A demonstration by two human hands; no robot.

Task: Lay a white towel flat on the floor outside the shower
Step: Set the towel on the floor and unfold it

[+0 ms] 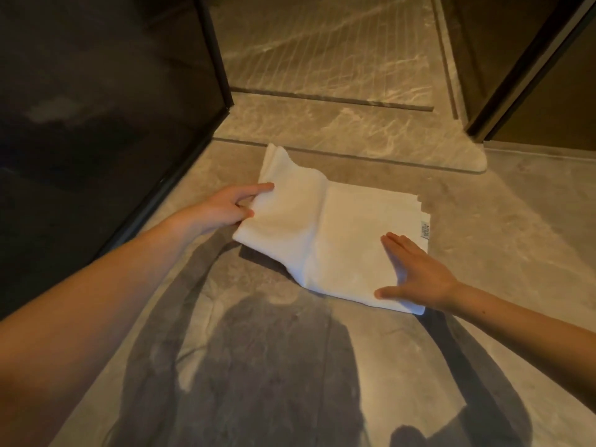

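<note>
A white towel [335, 230], folded into several layers, lies on the marble floor [503, 240] just in front of the shower threshold [322, 124]. My left hand [225, 208] pinches the towel's left edge between thumb and fingers, lifting that side slightly. My right hand [416, 272] rests flat, fingers spread, on the towel's near right corner. A small label [425, 232] shows at the towel's right edge.
A dark glass shower panel [106, 124] with a black frame stands on the left. A dark door frame [522, 75] rises at the upper right. The grooved shower floor [322, 50] lies beyond the threshold. My shadow falls on the near floor.
</note>
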